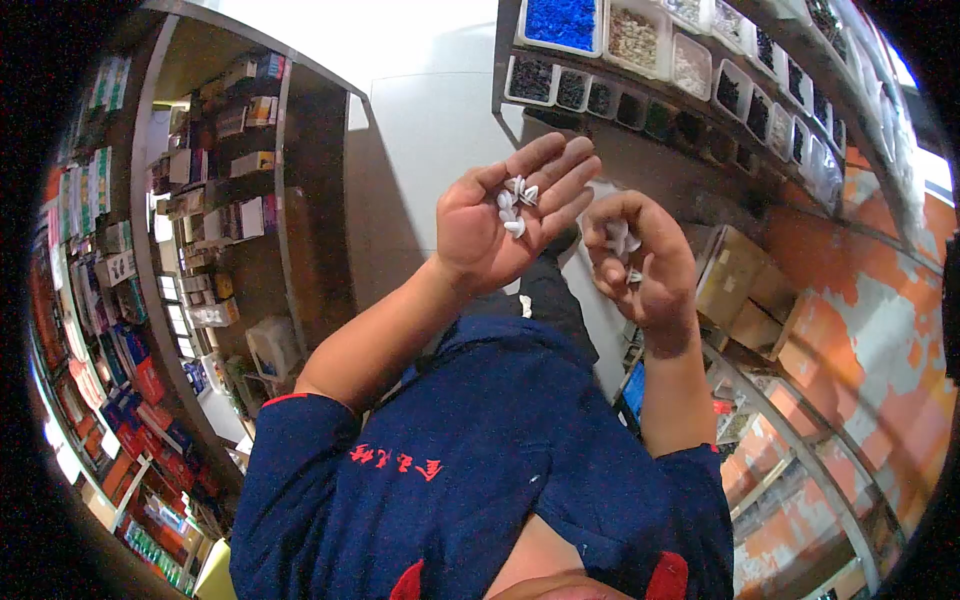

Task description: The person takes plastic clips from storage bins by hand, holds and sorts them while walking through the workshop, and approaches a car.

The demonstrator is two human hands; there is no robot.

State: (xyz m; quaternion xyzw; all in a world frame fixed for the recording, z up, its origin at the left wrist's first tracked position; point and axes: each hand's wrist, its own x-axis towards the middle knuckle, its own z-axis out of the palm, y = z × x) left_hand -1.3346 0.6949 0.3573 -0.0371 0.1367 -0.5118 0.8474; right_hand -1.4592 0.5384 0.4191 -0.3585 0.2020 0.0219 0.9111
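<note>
My left hand (510,205) is turned palm up with its fingers stretched out. Several small white plastic clips (508,201) lie loose on that palm, near the base of the fingers. Just to the right, my right hand (645,255) is curled, with the fingertips bent toward the thumb. More white clips (622,240) sit inside its bent fingers, partly hidden. The two hands are close together in front of my body, and their exact gap is hard to see.
White bins of small parts line a rack (680,75) at the upper right, including a bin of blue pieces (560,22). Shelves of boxes (205,200) stand on the left. Cardboard boxes (745,285) and a metal rail (800,440) are on the right.
</note>
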